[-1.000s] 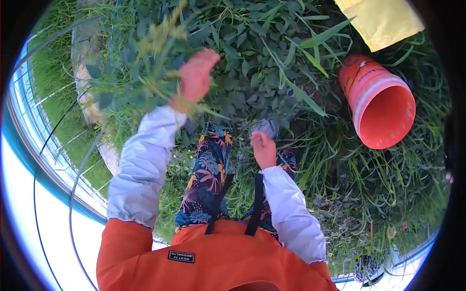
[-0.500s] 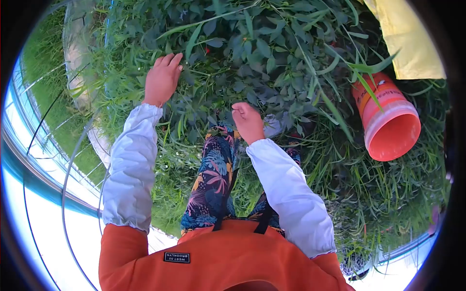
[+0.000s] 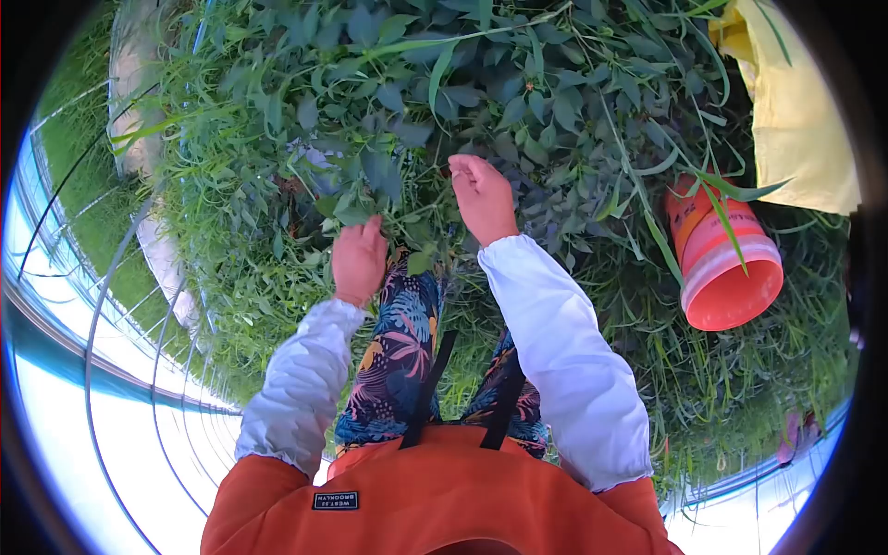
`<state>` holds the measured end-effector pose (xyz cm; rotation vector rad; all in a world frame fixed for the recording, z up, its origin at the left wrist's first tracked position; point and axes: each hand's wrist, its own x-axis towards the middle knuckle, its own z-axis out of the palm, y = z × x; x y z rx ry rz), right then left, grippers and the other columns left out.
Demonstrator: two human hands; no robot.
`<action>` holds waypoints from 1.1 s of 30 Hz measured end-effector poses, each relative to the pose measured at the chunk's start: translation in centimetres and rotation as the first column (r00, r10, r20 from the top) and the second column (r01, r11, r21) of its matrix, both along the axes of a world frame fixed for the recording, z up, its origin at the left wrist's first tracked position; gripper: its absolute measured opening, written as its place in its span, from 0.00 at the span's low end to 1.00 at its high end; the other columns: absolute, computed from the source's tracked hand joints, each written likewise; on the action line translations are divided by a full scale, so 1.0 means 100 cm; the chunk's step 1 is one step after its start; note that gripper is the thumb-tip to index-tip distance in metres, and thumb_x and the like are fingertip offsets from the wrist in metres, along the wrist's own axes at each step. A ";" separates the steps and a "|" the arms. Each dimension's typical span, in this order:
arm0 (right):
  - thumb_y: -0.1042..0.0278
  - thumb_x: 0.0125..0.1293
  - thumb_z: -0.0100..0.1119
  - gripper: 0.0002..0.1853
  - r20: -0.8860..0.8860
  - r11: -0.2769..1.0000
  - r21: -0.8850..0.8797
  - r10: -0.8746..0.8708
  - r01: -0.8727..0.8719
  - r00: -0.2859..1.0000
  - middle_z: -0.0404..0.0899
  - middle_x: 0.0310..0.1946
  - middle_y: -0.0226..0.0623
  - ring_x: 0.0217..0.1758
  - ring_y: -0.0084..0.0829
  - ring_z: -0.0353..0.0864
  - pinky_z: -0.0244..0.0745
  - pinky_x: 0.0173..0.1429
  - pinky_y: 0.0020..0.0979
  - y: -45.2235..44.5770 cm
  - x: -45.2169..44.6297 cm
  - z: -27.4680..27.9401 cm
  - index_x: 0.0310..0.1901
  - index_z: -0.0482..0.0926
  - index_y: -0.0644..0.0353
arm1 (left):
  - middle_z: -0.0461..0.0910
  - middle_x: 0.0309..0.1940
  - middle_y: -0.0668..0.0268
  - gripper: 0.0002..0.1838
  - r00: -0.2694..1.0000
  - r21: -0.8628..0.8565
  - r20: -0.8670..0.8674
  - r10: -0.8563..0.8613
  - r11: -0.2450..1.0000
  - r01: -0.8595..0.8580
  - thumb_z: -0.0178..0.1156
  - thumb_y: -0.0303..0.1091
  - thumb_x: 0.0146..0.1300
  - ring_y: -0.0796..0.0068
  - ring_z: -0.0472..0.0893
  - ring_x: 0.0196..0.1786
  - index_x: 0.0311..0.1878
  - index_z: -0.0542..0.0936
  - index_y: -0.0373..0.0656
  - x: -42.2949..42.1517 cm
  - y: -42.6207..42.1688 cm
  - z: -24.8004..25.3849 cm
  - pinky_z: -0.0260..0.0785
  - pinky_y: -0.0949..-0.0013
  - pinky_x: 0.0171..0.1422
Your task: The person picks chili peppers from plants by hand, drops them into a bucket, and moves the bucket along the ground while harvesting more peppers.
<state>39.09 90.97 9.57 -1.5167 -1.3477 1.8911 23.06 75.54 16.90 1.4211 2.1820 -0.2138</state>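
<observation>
My left hand point(image 3: 360, 261) is closed at the lower edge of a leafy green plant point(image 3: 351, 205), its fingertips pinching a leafy stem just in front of my legs. To its right and farther forward, my right hand point(image 3: 484, 199) has its fingers curled together among dark leaves point(image 3: 546, 139). Whatever those fingers may hold is too small or hidden to make out. White sleeve covers reach from both wrists to the elbows. A speck of reddish colour shows in the foliage ahead of my right hand.
An orange-red bucket point(image 3: 733, 287) lies tilted in the grass at right, mouth towards me. Beside it hangs a yellow sack point(image 3: 800, 120). Long grass blades point(image 3: 638, 199) cross the plants. At left runs a pale strip point(image 3: 166, 250) near thin curved hoops and sheeting.
My left hand has come back towards my body and closed on the stem, bending foliage with it. My right hand has moved forward into the leaves. The view has shifted slightly.
</observation>
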 end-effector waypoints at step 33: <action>0.67 0.70 0.52 0.10 0.098 0.875 0.125 0.457 -0.467 0.884 0.83 0.34 0.45 0.36 0.48 0.84 0.77 0.41 0.45 -0.002 -0.088 -0.103 0.46 0.76 0.64 | 0.77 0.50 0.55 0.35 0.964 -0.364 0.083 0.252 0.908 -0.206 0.57 0.39 0.57 0.56 0.75 0.55 0.67 0.66 0.32 0.059 -0.002 0.026 0.71 0.53 0.56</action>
